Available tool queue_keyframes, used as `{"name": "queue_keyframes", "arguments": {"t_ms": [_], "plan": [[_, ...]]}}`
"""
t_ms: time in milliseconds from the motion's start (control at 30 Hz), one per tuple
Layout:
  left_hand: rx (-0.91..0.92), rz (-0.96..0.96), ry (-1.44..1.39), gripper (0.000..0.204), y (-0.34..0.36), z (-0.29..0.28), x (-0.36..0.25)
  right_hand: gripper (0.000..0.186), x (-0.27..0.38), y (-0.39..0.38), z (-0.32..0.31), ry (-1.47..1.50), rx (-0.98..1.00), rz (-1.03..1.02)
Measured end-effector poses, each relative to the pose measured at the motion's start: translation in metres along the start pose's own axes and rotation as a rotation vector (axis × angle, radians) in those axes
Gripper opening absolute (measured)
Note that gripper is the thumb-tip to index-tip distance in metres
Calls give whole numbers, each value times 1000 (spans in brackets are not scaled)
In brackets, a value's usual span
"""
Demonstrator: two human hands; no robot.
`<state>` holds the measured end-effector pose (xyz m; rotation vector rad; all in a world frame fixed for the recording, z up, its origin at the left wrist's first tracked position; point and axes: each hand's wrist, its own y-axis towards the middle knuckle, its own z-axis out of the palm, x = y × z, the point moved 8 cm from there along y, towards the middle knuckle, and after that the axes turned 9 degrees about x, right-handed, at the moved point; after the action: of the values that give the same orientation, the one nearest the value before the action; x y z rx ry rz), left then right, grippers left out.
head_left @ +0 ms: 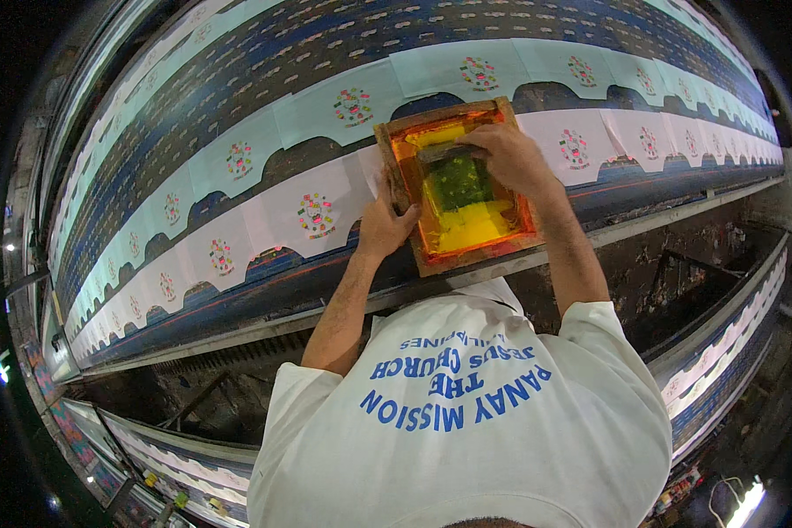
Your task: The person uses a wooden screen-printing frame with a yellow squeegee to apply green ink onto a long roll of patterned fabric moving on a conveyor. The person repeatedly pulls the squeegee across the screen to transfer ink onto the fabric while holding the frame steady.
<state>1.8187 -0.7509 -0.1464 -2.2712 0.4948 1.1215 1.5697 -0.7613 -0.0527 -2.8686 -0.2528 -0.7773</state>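
A wooden-framed printing screen (519, 214) lies over the pale pink fabric pieces at the near side of the long table. Its inside is orange, with yellow ink (471, 227) pooled at the near end and a green, see-through patch (460, 183) in the middle. My left hand (389, 220) grips the left side of the frame, thumb toward me. Toward the far end of the screen, my right hand (508, 160) is closed around a greyish squeegee (444, 152), which lies across the ink; my fingers cover part of it.
Pink fabric pieces (277, 216) with a colourful round print run left and right along the table. Behind them is a row of light green pieces (317, 101) with the same print. A metal rail (651, 220) edges the table. Another fabric-covered table (695, 370) stands at lower right.
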Motion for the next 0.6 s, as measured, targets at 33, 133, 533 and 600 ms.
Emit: {"name": "queue_keyframes", "arguments": {"t_ms": [33,133,533,600], "plan": [[56,-45,-4,107,0,2,1,44,1,3,-9,33,27,35],[-11,68,-40,109,0,6,4,43,7,20,-11,-59,71,36],[18,-5,-64,91,-2,6,5,43,30,-90,31,-42,210,75],[-7,14,-43,88,0,4,4,46,34,-111,34,-39,183,88]]}}
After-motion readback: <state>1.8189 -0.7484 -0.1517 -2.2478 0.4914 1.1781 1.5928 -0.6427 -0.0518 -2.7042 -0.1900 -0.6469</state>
